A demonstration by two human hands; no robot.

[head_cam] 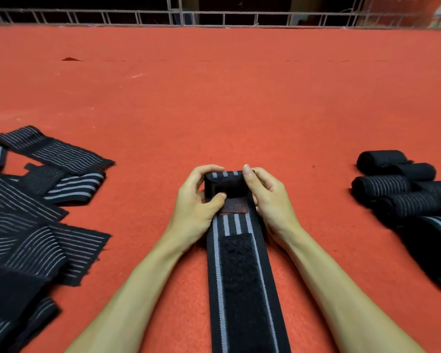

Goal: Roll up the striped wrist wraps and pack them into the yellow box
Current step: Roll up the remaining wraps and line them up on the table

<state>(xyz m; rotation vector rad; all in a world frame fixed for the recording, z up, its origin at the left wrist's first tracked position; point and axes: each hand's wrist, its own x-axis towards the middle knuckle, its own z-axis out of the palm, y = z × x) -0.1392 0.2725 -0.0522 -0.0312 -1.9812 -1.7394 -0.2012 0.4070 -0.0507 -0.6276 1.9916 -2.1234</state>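
**Striped wrap [239,276] down the middle, both hands on its far end**

Striped wrap first: it lies flat on the red carpet [214,98], running from the near edge straight away between the two forearms, a fuzzy black Velcro patch [239,261] facing up along its near stretch. At the far end it is folded over into the first turn of a roll. The left hand [196,197] grasps that fold from the left, fingers curled round its edge, thumb pressing on top. The right hand [267,197] pinches it from the right, thumb up at the far edge. Out to the left, near side, a loose heap of flat wraps [36,225] overlaps itself. Out to the right, well apart, rolled wraps [397,189] sit bunched together. Along the far edge of the carpet runs a metal railing [214,16].
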